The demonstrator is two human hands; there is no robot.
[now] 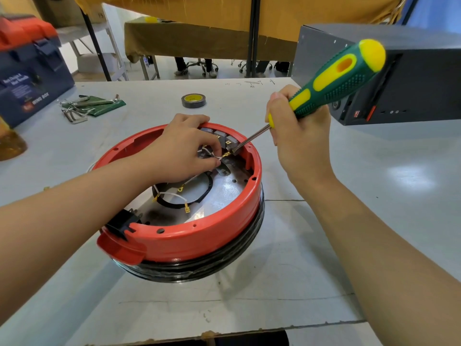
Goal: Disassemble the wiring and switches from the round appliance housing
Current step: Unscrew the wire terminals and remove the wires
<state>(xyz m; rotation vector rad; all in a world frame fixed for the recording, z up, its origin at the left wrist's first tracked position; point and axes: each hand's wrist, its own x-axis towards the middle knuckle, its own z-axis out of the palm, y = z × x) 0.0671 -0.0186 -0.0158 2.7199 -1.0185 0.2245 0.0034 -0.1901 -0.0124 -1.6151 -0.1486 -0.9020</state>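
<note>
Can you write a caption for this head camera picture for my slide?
Left hand pinches a white wire inside the red round housing while the right hand works a screwdriver at its switches.

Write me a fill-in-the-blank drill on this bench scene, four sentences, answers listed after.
1. The right hand grips a green and yellow ____.
2. The left hand pinches a ____ wire inside the housing.
3. The housing's outer ring is coloured ____.
4. The roll of tape lies on the table, ____ the housing as the camera sees it.

Answers: screwdriver; white; red; beyond
</note>
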